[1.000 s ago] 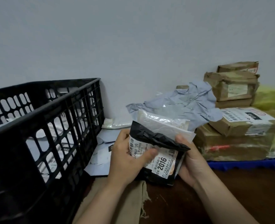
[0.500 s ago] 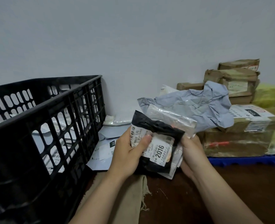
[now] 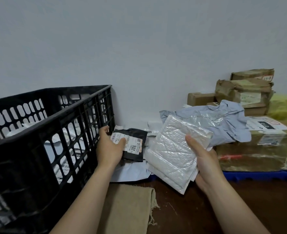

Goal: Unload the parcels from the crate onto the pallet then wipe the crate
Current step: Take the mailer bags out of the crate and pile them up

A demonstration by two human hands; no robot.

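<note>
Although the lattice wall of the black plastic crate (image 3: 46,132) screens most of its inside, pale parcels (image 3: 55,144) with barcode labels show through the slots, so it is not yet unloaded; its near end runs off the left and bottom edges. Just beside its far corner the left hand (image 3: 109,149) grips a small black parcel (image 3: 134,146), the thumb pressed on a white label printed 2016, the fingers mostly hidden behind the glossy film. The parcel seems to lie on a flat white mailer (image 3: 131,171), though whether it rests there or is held just above I cannot tell. The right hand (image 3: 205,159) grasps a padded bubble mailer (image 3: 174,149), silvery white, quilted and shiny, tilted with its lower corner over the dark brown floor (image 3: 274,200); the thumb lies on its face and the fingers are out of sight behind it. Behind it a crumpled grey poly bag (image 3: 223,119) drapes over brown boxes (image 3: 237,88) wrapped in wrinkled tape and stacked against the wall (image 3: 139,48), the rightmost cut off by the frame. Only the ribbed front edge of the blue pallet (image 3: 257,175) shows beneath them. A frayed beige cloth (image 3: 127,208) lies flat on the floor between the forearms, beside the crate.
</note>
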